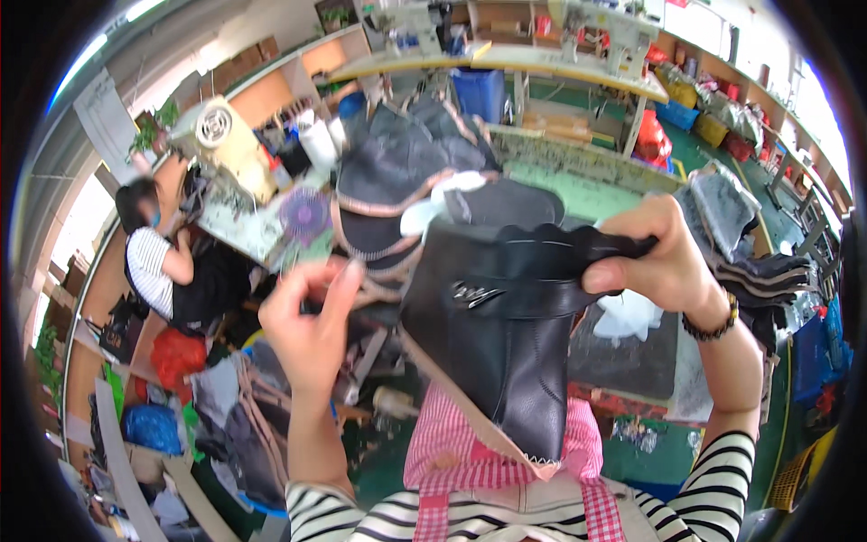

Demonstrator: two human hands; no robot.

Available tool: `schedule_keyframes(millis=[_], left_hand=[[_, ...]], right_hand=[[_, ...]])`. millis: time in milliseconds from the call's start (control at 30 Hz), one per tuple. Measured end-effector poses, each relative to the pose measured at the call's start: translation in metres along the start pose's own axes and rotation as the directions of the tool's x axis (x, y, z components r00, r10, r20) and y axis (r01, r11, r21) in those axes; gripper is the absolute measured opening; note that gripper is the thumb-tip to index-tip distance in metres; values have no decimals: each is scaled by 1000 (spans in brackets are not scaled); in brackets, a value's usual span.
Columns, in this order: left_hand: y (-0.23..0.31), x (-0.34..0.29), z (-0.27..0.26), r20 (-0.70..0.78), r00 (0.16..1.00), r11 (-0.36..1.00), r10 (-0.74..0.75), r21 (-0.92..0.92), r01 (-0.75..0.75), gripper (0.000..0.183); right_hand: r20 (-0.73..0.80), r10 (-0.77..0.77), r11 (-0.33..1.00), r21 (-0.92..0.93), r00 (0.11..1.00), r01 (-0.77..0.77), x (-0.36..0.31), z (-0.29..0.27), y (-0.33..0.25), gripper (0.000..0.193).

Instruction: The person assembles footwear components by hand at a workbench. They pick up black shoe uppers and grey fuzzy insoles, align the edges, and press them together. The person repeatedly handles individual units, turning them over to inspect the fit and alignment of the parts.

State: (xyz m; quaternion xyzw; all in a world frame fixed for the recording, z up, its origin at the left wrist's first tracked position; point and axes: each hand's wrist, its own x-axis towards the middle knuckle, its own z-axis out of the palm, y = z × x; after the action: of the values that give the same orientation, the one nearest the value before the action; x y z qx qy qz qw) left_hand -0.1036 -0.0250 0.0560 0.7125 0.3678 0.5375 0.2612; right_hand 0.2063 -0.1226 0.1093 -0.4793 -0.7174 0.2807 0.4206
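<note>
A black leather boot upper (pixel 533 361) hangs in front of my chest, with a scalloped top edge, a strap with a small silver metal ornament and a light, zigzag-stitched rim. My right hand (pixel 655 257) pinches its scalloped edge between thumb and fingers. Left of the upper, my left hand (pixel 316 307) is raised with thumb and fingers apart, holding nothing. Behind the upper, a pile of dark boot uppers (pixel 397 154) with pale edges covers the worktable. White cut pieces (pixel 628 316) lie on a dark mat (pixel 623 361) beneath my right hand.
A sewing machine (pixel 221 144) and a purple fan (pixel 305 215) stand on the left, near a seated person (pixel 158 253) in a striped shirt. Dark pieces (pixel 759 271) are stacked at the right. A blue bin (pixel 479 93) stands beyond the table; more pieces (pixel 239 425) lie low on the left.
</note>
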Motion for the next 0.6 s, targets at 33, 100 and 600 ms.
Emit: schedule_keyframes(millis=[33,100,600], left_hand=[[-12,-11,1,114,989,974,-95,-196,116,9],[-57,-27,25,528,842,982,-110,-74,175,21],[23,18,115,84,879,843,469,-338,-418,16]], right_hand=[[-57,-78,997,-12,995,78,-6,-4,3,21],[-134,-389,914,-180,911,364,-6,14,28,23],[-347,-99,992,-104,932,67,-3,23,76,20]])
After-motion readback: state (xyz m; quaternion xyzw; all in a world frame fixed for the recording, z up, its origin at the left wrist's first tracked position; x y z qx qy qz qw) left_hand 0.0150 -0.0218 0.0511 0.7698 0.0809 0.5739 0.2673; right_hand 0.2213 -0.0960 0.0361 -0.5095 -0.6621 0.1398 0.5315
